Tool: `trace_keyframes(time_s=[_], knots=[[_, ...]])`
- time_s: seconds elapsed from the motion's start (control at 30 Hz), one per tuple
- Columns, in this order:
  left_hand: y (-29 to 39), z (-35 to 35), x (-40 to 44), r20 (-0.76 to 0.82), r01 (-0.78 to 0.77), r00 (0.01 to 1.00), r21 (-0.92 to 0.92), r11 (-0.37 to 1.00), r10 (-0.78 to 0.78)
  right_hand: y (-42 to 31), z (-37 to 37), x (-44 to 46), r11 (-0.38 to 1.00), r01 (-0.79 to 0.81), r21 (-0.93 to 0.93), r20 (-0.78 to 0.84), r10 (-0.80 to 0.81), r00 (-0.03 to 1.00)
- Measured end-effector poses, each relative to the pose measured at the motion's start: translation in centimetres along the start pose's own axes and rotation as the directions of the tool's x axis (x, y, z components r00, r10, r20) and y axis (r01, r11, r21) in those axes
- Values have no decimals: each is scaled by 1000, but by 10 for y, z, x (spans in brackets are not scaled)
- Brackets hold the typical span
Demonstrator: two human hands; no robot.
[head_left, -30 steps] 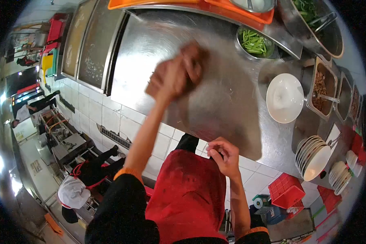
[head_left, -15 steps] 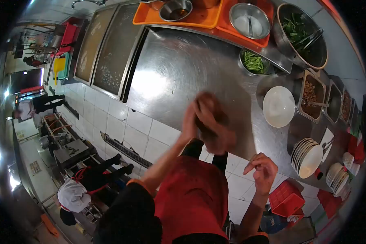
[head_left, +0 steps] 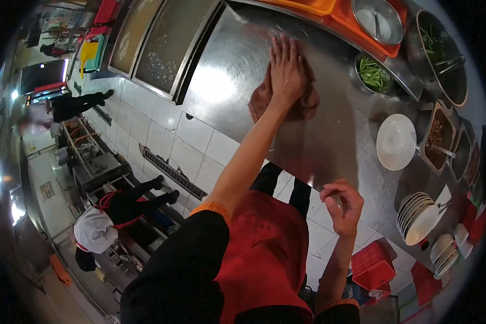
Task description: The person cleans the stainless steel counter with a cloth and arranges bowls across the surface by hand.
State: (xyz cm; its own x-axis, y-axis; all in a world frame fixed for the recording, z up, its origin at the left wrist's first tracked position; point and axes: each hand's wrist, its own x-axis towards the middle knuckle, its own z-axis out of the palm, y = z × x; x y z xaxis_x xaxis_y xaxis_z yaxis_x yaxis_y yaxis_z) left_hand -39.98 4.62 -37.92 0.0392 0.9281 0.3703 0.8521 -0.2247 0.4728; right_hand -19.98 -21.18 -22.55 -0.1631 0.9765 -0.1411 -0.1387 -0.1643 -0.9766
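Brown cloth (head_left: 261, 101) lay on the desk (head_left: 329, 141) under the left hand (head_left: 288, 75), grip spread flat. The right hand (head_left: 345, 208) hovered, curled, its grip apart.

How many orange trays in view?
2. One orange tray at the top edge, partly cut off; a second orange tray right of it, under a steel bowl. Any beyond the frame can't be counted.

The metal table (head_left: 232, 48) is flat, shiny and a bit scratched. On it lie a crumpled brown cloth (head_left: 260, 102), a white dish (head_left: 396, 141), a metal bowl (head_left: 390, 87) of cut green vegetables (head_left: 371, 74) and a leaning stack of plates (head_left: 421, 224).
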Motion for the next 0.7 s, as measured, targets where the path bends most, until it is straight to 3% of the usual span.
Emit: trace_keyframes(time_s=[0.07, 0.1, 0.17, 0.33, 0.37, 0.4, 0.43, 0.5, 0.53, 0.6, 0.67, 0.7], knots=[[-28, -24, -24, -57, -61, 995, 231, 971, 76, 3, 5, 0, 1000, -15, -20, 25, 16, 1000], [-43, -45, -45, 64, 156, 986, 3, 988, -156, 3, 7, 0, 999, -25, -40, 37, 27, 999], [-42, -110, -81, 164, 407, 900, 16, 913, -404, 2, 5, -2, 999, -30, -45, 69, 33, 997], [-210, -211, -316, -98, 228, 973, 288, 930, -208, -12, -8, -5, 999, -43, -5, 120, 43, 992], [-213, -246, -340, -162, 495, 847, -104, 863, -506, -15, -11, -3, 999, -48, 11, 107, 46, 993], [-213, -264, -350, -87, 642, 644, -479, 599, -760, -17, -13, -2, 998, -54, 25, 94, 51, 994], [-177, -281, -325, -71, 747, 586, -339, 572, -807, -18, -17, -2, 999, -46, -6, 84, 46, 995], [-161, -319, -317, -80, 703, 711, 107, 704, -698, -9, -23, -7, 998, -64, 13, 76, 63, 995], [-174, -325, -304, -165, 627, 778, 154, 763, -606, -4, -24, -4, 998, -58, 24, 42, 57, 997], [-81, -341, -188, -240, 599, 786, 66, 798, -570, -10, -21, 3, 999, -33, -11, 63, 33, 997], [-89, -340, -137, -285, 484, 847, 61, 873, -450, -15, -18, 7, 996, -11, -90, 102, 21, 995], [-95, -330, -113, -303, 409, 855, -107, 906, -422, -17, -14, 9, 996, -15, -93, 108, 25, 994]])
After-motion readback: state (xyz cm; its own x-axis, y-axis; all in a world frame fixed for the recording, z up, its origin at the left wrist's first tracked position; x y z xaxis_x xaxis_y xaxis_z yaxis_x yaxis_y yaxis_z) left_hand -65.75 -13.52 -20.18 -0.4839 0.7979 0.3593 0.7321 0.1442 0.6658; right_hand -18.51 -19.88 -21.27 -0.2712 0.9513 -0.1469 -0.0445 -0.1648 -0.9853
